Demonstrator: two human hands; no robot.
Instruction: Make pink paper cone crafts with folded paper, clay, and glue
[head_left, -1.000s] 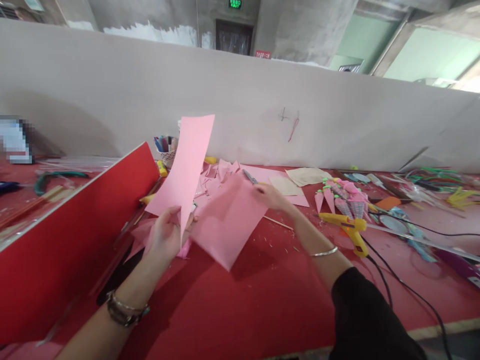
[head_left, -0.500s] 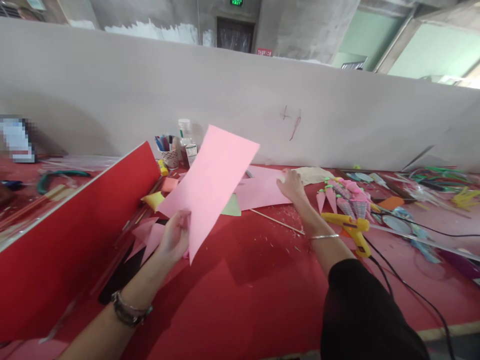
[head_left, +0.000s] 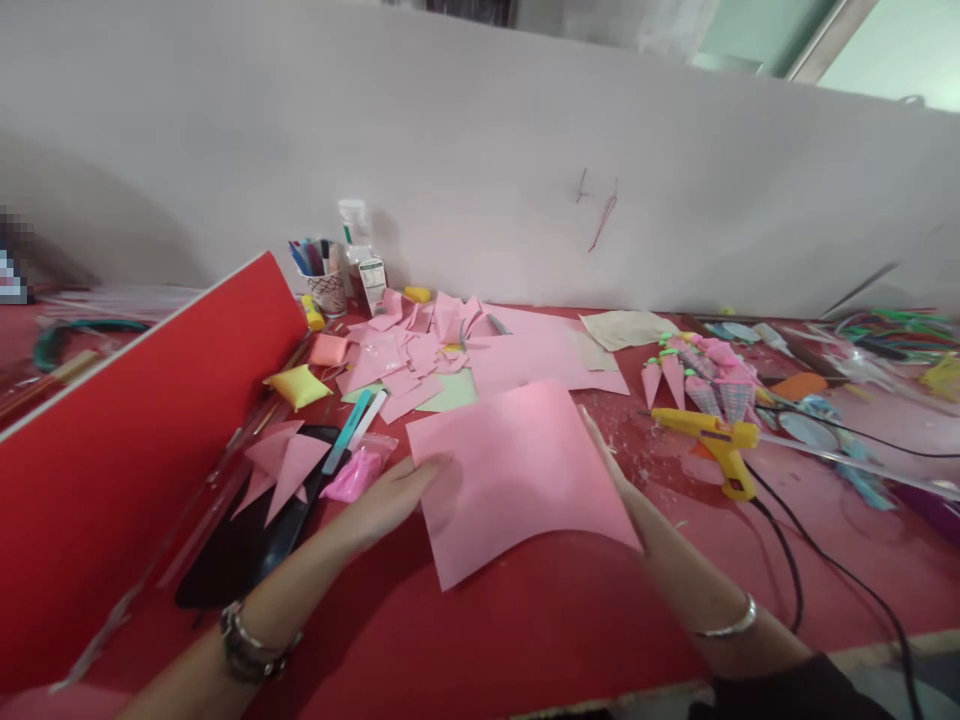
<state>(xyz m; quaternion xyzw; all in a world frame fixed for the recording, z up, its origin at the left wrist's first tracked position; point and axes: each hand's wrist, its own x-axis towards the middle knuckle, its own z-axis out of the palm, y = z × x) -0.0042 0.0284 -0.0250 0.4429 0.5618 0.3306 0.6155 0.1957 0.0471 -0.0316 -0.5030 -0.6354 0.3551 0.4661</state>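
A pink paper sheet [head_left: 517, 470] lies low over the red tabletop [head_left: 540, 630], slightly curved, in front of me. My left hand [head_left: 386, 500] rests at its left edge with fingers stretched flat along the sheet. My right hand [head_left: 630, 490] is at the right edge, mostly hidden under the paper, with a fingertip showing along the edge. Both wrists wear bracelets.
Pink paper scraps [head_left: 420, 350] and a bigger pink sheet [head_left: 540, 350] lie behind. A yellow glue gun [head_left: 712, 440] with black cord sits right, beside paper cones [head_left: 690, 385]. A red divider [head_left: 142, 450], black phone [head_left: 247, 540], pen cup [head_left: 322, 280] and bottle [head_left: 360, 260] stand left.
My left hand brought the raised pink sheet down onto the table. My right hand came back from the far papers to the sheet's right edge. The camera tilted downward.
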